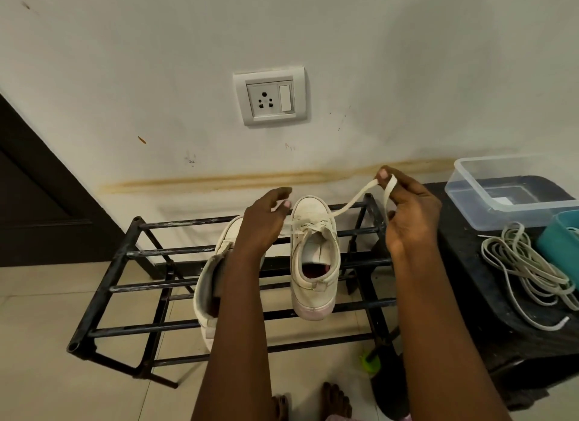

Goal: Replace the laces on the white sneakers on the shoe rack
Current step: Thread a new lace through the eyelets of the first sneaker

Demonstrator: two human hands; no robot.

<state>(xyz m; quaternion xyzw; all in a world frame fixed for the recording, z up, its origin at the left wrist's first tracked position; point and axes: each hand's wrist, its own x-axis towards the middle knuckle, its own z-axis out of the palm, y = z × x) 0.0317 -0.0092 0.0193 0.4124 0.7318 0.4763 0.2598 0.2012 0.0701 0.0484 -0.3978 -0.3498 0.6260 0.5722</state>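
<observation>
The right hand (pixel 407 213) is curled, thumb and forefinger pinching a white lace (pixel 351 204) raised to the right of a white sneaker (pixel 315 264). The left hand (pixel 266 220), fingers bent, pinches the lace's other end by the toe. This sneaker stands on the black shoe rack (pixel 125 282); a second sneaker (pixel 213 279) lies tipped to its left. On the right, a black desk (pixel 470 264) carries a clear box (pixel 501 188), a teal tub (pixel 560 235) with contents unclear, and loose laces (pixel 532 264).

Rack bars (pixel 150 253) left bare; sneaker (pixel 315 257) mid-rack.
</observation>
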